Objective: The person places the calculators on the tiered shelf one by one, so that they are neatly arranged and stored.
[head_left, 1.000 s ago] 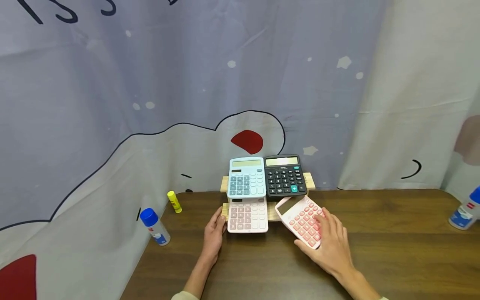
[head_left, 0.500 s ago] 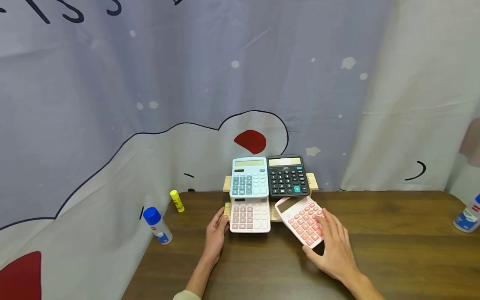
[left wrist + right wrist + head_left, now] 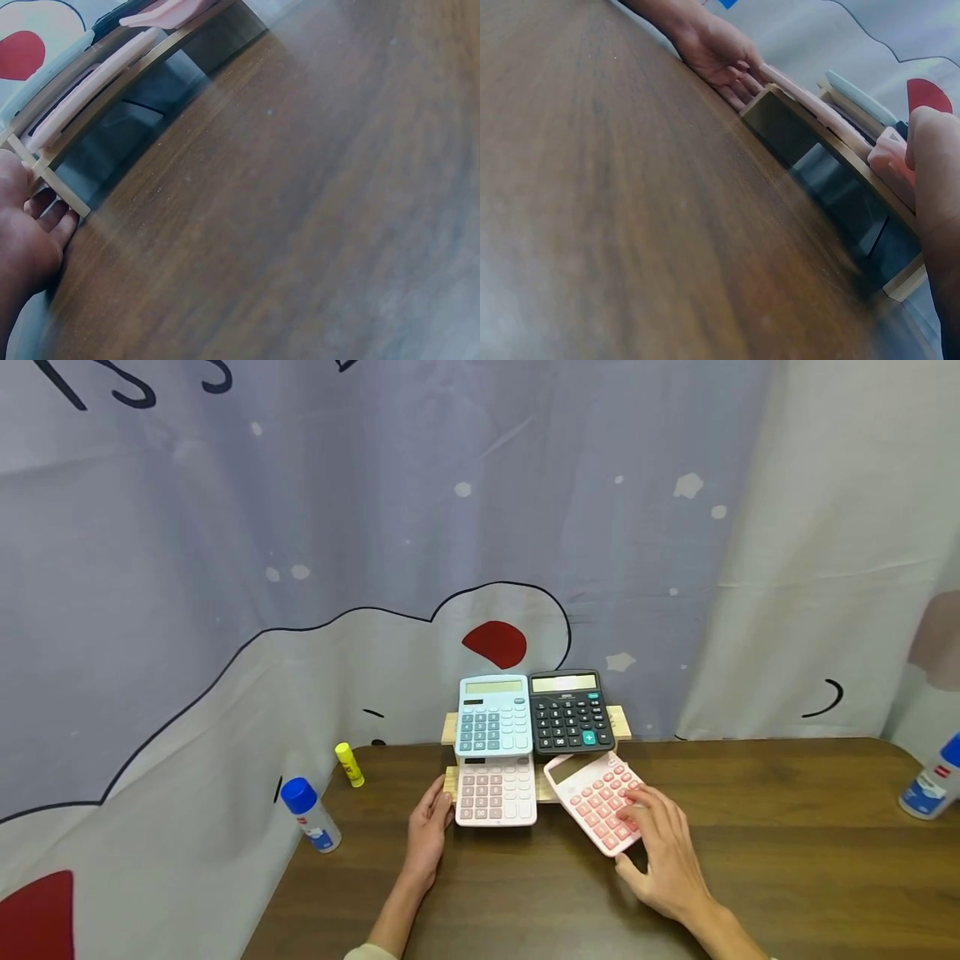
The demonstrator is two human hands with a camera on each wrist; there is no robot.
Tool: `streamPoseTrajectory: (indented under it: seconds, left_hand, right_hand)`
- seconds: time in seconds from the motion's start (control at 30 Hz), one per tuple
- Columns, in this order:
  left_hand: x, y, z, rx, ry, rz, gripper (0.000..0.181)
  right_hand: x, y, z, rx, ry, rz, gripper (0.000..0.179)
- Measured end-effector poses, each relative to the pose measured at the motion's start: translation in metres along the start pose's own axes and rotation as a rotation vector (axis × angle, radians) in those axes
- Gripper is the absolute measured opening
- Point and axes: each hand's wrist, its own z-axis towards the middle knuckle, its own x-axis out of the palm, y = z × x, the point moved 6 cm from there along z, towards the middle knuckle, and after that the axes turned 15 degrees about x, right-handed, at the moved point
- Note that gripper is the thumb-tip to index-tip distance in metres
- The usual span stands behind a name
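In the head view my left hand (image 3: pixel 427 839) holds the left end of a two-tier wooden stand (image 3: pixel 545 789); its fingers wrap the end leg in the left wrist view. With my right hand (image 3: pixel 663 852) I hold a pink calculator (image 3: pixel 596 802) by its lower right part, fingertips on the keys and thumb at the bottom corner. This calculator lies askew, its top at the lower tier. A pale pink calculator (image 3: pixel 495 797) sits straight on that tier's left. Above it, the upper tier bears a light blue calculator (image 3: pixel 492 717) and a black calculator (image 3: pixel 572 714) side by side.
A white bottle with a blue cap (image 3: pixel 311 814) and a small yellow tube (image 3: pixel 348 764) stand left on the brown table (image 3: pixel 787 860). Another blue-capped bottle (image 3: pixel 932 781) is at the far right. A printed curtain (image 3: pixel 375 527) hangs right behind the table.
The pink calculator has shifted slightly left with the fingers of my right hand, whose thumb has slid toward its bottom corner. My left hand stays on the stand.
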Motion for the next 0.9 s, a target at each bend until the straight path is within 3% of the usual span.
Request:
streamPoseTrajectory:
  seconds: [0.27, 0.7, 0.9]
  left_hand:
    - [-0.0021, -0.0011, 0.0013, -0.024, -0.014, 0.013, 0.056]
    - [-0.0024, 0.0012, -0.0003, -0.025, -0.02, 0.023, 0.056]
    - [-0.0016, 0.0013, -0.0007, -0.033, -0.028, 0.02, 0.054]
  right_hand:
    - [0.0041, -0.0011, 0.0018, 0.048, 0.046, -0.015, 0.046]
    - [0.0063, 0.0025, 0.0007, 0.007, 0.004, -0.032, 0.054]
    - [0.0053, -0.0017, -0.0006, 0.057, 0.005, -0.012, 0.059]
